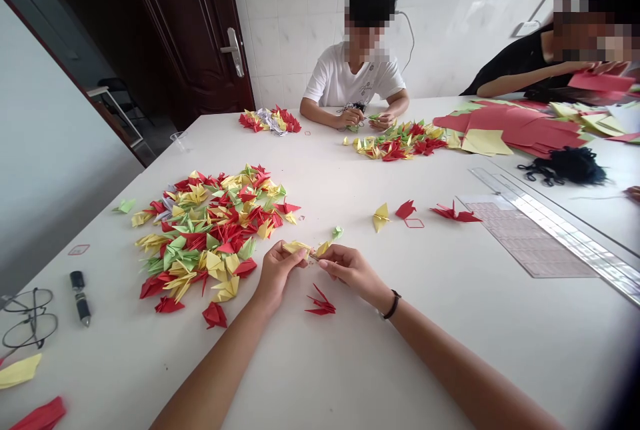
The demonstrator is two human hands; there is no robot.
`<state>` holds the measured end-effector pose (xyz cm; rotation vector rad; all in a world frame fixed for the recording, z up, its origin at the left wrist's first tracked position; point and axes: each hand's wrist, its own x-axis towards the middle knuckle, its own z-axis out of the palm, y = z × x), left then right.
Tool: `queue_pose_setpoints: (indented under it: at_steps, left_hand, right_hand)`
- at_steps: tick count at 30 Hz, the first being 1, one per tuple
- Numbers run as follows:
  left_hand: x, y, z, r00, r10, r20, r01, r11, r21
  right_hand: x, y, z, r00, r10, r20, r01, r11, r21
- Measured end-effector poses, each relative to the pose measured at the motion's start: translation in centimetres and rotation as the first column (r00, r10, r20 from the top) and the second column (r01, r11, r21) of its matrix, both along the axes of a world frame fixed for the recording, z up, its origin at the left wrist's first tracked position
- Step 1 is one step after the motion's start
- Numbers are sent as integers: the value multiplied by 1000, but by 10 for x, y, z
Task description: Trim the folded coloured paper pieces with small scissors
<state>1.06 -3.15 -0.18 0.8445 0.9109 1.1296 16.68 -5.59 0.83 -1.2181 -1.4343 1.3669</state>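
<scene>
My left hand (275,275) is closed, pinching a folded yellow paper crane (296,247) between thumb and fingers. Close by on the right, my right hand (356,275) is also closed, thumb against forefinger. What its fingertips grip is too small to make out; a thin dark line shows between the two hands. A second bit of folded yellow paper (323,249) touches or lies right beside the right fingers. Just beyond them is a small green folded paper (337,233). A red paper crane (321,302) lies on the table between my forearms.
A big heap of paper cranes (200,237) spreads at left, near a pen (80,298) and glasses (31,320). Beyond are a co-worker (355,77) with a smaller heap (400,142), red paper sheets (520,127), black thread (575,165) and a clear ruler (565,230).
</scene>
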Motion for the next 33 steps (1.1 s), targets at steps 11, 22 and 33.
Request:
queue_pose_setpoints:
  at_steps: [11, 22, 33]
  left_hand:
    - [0, 2, -4, 999, 26, -27, -25, 999, 19]
    - [-1, 1, -1, 997, -6, -70, 9, 999, 33]
    - [0, 1, -2, 995, -12, -98, 18, 998, 62]
  right_hand:
    - [2, 1, 0, 999, 16, 31, -16, 1000, 1]
    - [1, 1, -3, 999, 7, 43, -10, 998, 54]
    - [0, 1, -4, 998, -19, 64, 15, 999, 48]
